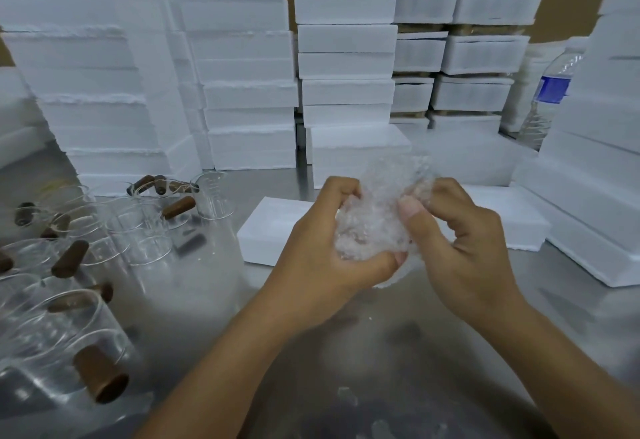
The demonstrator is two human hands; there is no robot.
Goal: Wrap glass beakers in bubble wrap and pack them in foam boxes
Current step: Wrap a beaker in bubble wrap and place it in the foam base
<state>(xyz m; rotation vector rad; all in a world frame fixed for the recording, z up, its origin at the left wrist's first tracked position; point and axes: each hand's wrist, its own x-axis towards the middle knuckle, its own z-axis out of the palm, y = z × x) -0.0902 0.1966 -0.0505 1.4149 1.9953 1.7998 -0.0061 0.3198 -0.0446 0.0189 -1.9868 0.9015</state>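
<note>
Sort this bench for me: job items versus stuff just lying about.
Job: bubble wrap, gripped by left hand and right hand; glass beakers; nearest foam box; foam box stacks.
Lying about: water bottle; cardboard behind.

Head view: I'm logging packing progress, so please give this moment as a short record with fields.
left hand: grips bubble wrap bundle from below
right hand: pinches the bundle's right side
bundle contents: hidden by the wrap
foam box: on table, behind the hands
unwrapped beakers: clustered at left
foam box stacks: along the back
water bottle: right rear
</note>
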